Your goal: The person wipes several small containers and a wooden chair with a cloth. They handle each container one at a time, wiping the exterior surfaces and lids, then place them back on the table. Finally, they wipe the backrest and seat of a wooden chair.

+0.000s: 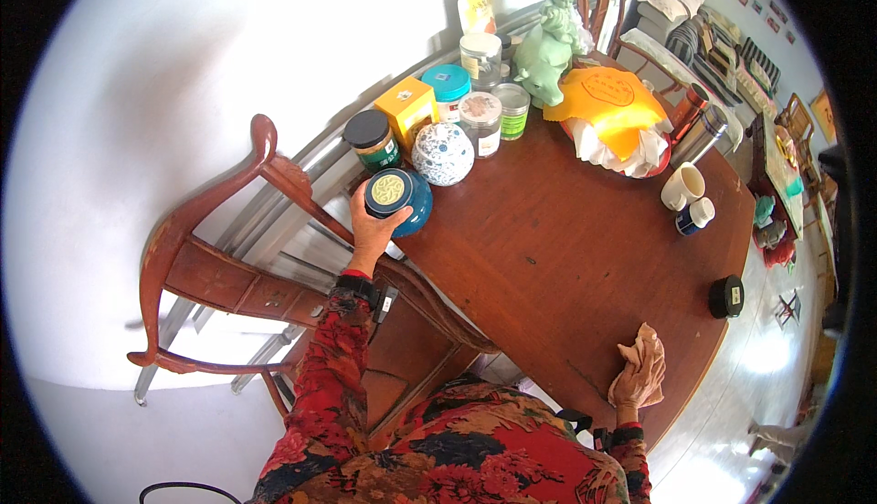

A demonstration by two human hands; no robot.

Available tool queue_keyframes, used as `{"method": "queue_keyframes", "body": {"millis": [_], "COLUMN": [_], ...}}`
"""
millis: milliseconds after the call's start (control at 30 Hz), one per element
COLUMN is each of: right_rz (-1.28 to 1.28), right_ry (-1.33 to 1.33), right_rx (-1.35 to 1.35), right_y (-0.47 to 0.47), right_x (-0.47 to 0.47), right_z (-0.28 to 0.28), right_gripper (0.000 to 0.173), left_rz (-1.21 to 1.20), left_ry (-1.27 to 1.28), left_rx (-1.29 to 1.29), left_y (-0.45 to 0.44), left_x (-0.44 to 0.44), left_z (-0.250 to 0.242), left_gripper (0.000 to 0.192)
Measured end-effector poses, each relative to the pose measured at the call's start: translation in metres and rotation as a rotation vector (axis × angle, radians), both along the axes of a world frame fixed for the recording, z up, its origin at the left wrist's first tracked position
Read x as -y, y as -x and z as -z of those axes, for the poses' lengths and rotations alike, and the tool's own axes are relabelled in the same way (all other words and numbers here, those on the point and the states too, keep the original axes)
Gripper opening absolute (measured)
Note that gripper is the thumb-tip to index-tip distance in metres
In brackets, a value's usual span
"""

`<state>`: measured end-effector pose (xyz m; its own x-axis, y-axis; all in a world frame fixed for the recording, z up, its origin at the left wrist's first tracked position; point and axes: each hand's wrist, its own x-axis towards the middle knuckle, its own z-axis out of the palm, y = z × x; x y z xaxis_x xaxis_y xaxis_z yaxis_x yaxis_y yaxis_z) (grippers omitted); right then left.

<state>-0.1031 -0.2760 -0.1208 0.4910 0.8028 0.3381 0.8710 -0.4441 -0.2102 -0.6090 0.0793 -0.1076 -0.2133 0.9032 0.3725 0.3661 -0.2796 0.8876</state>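
Observation:
My left hand (pixel 375 226) grips a dark blue jar (pixel 413 206) with a pale patterned disc on its lid, at the table's left corner. Close behind that jar are a blue-and-white porcelain jar (pixel 443 155) and a dark-lidded jar with a green label (pixel 373 141). On the right side of the wooden table (pixel 548 257), my right hand (pixel 636 386) rests on a crumpled tan cloth (pixel 644 353); whether the fingers clasp it or only press it down is hard to tell. A small black container (pixel 725 297) stands beyond the cloth, near the right edge.
A yellow box (pixel 408 110), a teal-lidded jar (pixel 447 86) and clear jars line the wall side. Behind stand a green ox figurine (pixel 545 58) and a tray under a yellow cloth (pixel 596 103). A cream mug (pixel 682 187) is near two flasks. A wooden chair (pixel 212 274) is at left.

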Motion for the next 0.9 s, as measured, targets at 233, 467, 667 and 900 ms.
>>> {"method": "queue_keyframes", "body": {"millis": [233,467,667,900], "right_rz": [-0.012,-0.003,-0.015,-0.003], "right_ry": [-0.027,-0.040,-0.064,-0.028], "right_rx": [-0.002,0.022,-0.042,0.005], "right_y": [-0.005,-0.002,0.000,-0.002], "right_x": [0.000,0.002,0.000,0.000], "right_z": [0.005,0.005,0.001,0.001], "right_gripper": [0.045,0.047,0.044,0.045], "left_rz": [-0.004,0.112,0.204,0.183], "left_ry": [0.005,0.078,0.187,0.220], "left_rx": [-0.076,-0.067,0.101,0.124], "left_y": [0.005,0.021,0.035,0.023], "left_x": [-0.003,-0.011,-0.010,-0.004], "left_z": [0.001,-0.007,-0.016,-0.016], "left_gripper": [0.093,0.094,0.100,0.098]}}
